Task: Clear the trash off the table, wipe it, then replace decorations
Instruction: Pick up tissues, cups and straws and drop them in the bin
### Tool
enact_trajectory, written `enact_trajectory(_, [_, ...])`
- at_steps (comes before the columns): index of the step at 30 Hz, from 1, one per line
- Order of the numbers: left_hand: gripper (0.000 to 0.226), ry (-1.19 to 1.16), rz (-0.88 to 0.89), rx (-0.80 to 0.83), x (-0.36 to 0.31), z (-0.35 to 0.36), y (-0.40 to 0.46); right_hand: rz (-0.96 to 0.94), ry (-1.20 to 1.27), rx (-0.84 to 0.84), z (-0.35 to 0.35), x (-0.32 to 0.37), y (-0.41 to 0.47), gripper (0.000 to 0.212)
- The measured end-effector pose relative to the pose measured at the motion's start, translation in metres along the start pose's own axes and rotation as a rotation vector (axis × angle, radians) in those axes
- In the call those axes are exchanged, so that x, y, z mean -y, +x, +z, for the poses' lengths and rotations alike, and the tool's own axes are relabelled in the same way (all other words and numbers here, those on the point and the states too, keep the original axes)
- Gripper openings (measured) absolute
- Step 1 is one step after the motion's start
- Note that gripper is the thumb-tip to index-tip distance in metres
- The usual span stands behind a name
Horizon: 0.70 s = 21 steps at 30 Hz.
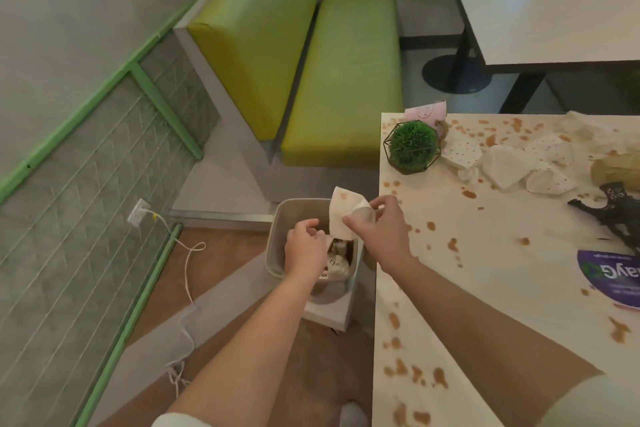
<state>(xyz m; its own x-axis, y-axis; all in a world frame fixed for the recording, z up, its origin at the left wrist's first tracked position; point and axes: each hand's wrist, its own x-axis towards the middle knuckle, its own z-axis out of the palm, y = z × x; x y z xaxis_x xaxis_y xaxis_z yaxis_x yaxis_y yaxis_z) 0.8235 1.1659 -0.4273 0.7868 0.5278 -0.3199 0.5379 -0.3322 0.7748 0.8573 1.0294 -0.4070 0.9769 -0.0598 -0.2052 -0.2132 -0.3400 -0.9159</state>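
Right now a stained napkin (343, 215) is pinched in the right hand (375, 229), fingers closed on its crumpled end, directly over the trash bin (277, 253) beside the table (467, 288). Looks light, limp, prob damp; will flop, so grip the bunched part. Left hand (304, 246) is curled over the bin on a paper scrap, grip unclear. Approx four more crumpled napkins (505, 166) on the table w/ one grass-ball ornament (412, 146), many brown spill spots.
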Motion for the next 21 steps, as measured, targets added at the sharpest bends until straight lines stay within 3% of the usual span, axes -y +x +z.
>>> enact_trajectory(7, [0.025, 0.063, -0.020, 0.020, 0.018, -0.023, 0.012, 0.031, -0.220, 0.138, 0.037, -0.004, 0.003, 0.058])
enact_trajectory(9, [0.023, 0.080, -0.007, 0.041, 0.019, -0.022, 0.013, 0.066, -0.268, 0.161, 0.035, -0.011, 0.004, 0.051])
enact_trajectory(15, [0.017, 0.116, 0.063, 0.137, -0.001, -0.001, 0.010, 0.077, -0.225, 0.082, 0.001, -0.014, 0.012, 0.013])
enact_trajectory(21, [0.021, 0.191, 0.176, 0.256, -0.060, 0.037, 0.005, 0.075, -0.183, -0.056, -0.054, -0.009, 0.034, 0.013])
